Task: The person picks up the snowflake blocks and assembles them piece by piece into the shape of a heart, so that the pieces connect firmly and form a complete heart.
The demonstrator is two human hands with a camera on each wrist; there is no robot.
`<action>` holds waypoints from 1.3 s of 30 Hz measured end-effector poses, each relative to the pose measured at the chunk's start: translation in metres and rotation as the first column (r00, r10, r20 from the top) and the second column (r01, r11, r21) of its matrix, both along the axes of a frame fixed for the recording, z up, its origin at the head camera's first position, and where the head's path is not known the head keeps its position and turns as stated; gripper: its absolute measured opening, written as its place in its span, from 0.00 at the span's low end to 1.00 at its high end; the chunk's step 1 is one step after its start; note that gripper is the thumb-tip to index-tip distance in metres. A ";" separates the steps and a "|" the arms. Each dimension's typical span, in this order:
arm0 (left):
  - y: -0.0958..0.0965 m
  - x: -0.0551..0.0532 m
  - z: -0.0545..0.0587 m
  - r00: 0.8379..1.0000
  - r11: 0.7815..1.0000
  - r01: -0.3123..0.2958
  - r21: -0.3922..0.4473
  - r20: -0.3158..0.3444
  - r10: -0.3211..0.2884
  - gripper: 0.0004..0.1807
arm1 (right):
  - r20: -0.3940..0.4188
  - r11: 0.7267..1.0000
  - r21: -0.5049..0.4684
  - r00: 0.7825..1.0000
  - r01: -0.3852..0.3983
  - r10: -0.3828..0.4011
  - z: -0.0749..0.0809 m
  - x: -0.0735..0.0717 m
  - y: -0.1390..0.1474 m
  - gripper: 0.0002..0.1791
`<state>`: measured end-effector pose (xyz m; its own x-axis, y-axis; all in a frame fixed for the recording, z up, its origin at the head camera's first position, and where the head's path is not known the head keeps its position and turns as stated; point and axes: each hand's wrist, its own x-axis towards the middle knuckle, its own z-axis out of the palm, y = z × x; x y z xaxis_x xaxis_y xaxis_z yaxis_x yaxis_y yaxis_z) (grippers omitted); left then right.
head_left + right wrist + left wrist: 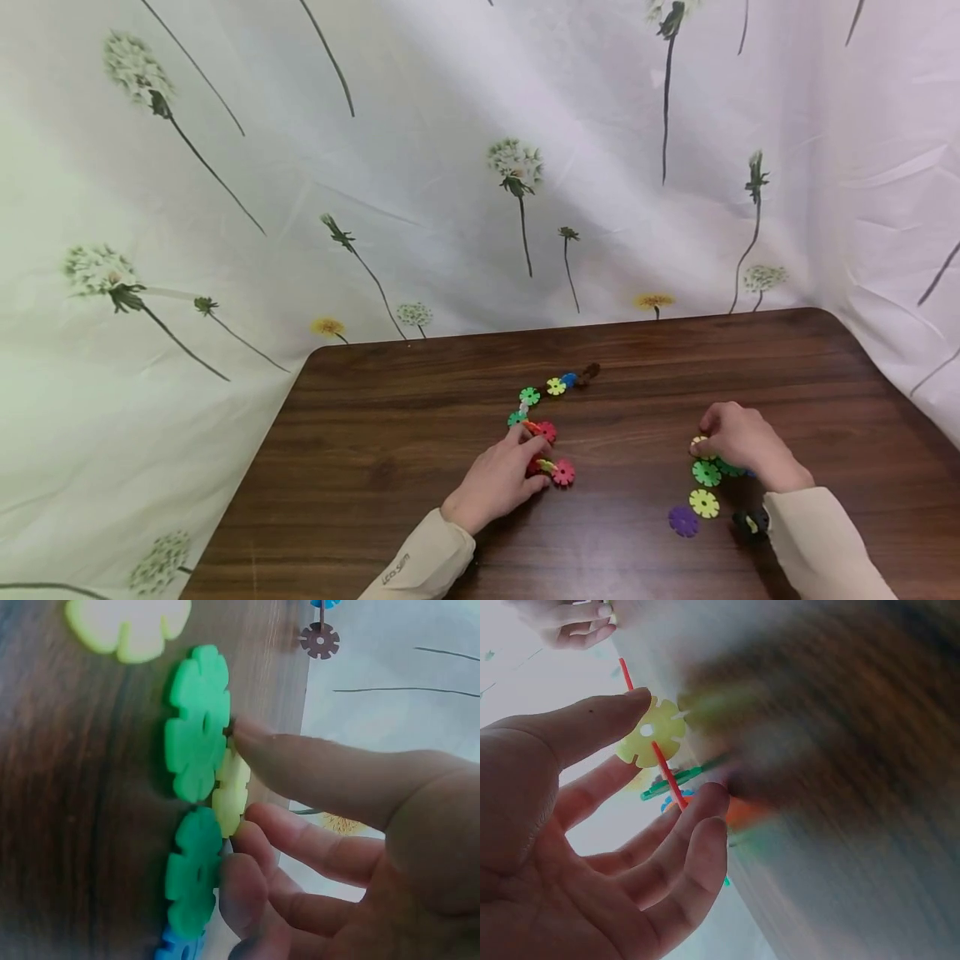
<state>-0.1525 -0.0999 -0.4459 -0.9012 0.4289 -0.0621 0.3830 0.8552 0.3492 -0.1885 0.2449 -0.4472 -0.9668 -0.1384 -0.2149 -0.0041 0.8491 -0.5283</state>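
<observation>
A chain of slotted, flower-shaped plastic discs (pixel 529 396) curves over the table, with red, orange, green, white, yellow, blue and brown pieces. My left hand (pixel 498 479) holds its near part; the thumb lies against a yellow disc (pixel 652 735) and the curled fingers are around a red disc (pixel 666 769) seen edge-on. Over on the right, my right hand (pixel 742 437) pinches a yellow disc (pixel 232 791) between thumb and fingertips. Two green discs (pixel 196 724) lie right beside that yellow one and partly cover it in the right wrist view.
Near the right hand lie another yellow disc (pixel 704 503), a purple disc (pixel 683 521) and black discs (pixel 750 525) by the sleeve. Brown discs (pixel 592 372) end the chain toward the back of the wooden table (pixel 360 467). A flower-printed curtain (pixel 450 208) hangs behind.
</observation>
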 end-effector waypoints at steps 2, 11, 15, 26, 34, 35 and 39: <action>0.000 0.000 0.000 1.000 1.000 0.000 -0.015 0.003 0.000 0.20 | 0.017 1.000 0.007 1.000 0.011 -0.011 0.001 -0.001 -0.001 0.22; 0.005 0.002 -0.001 0.999 0.999 -0.035 -0.029 0.021 0.036 0.22 | 0.008 1.000 -0.016 1.000 0.013 -0.013 0.001 0.001 -0.003 0.14; 0.008 0.004 -0.002 0.999 0.999 -0.047 0.000 0.014 0.047 0.23 | -0.042 0.999 -0.029 0.999 -0.014 0.013 -0.001 0.001 -0.005 0.13; 0.012 0.008 -0.001 0.997 0.997 -0.072 0.025 0.019 0.071 0.23 | -0.147 0.979 -0.150 0.983 -0.135 0.113 -0.005 0.000 -0.032 0.05; 0.008 0.005 -0.002 0.995 0.993 -0.089 0.073 0.041 0.087 0.30 | -0.159 0.948 -0.235 0.971 -0.213 0.178 -0.009 0.001 -0.069 0.05; 0.007 0.005 -0.002 0.995 0.993 -0.090 0.081 0.044 0.087 0.30 | -0.164 0.946 -0.238 0.969 -0.222 0.186 -0.009 0.001 -0.073 0.05; 0.004 0.003 -0.002 0.992 0.989 -0.105 0.102 0.075 0.098 0.30 | -0.197 0.937 -0.241 0.958 -0.253 0.208 -0.011 0.001 -0.087 0.05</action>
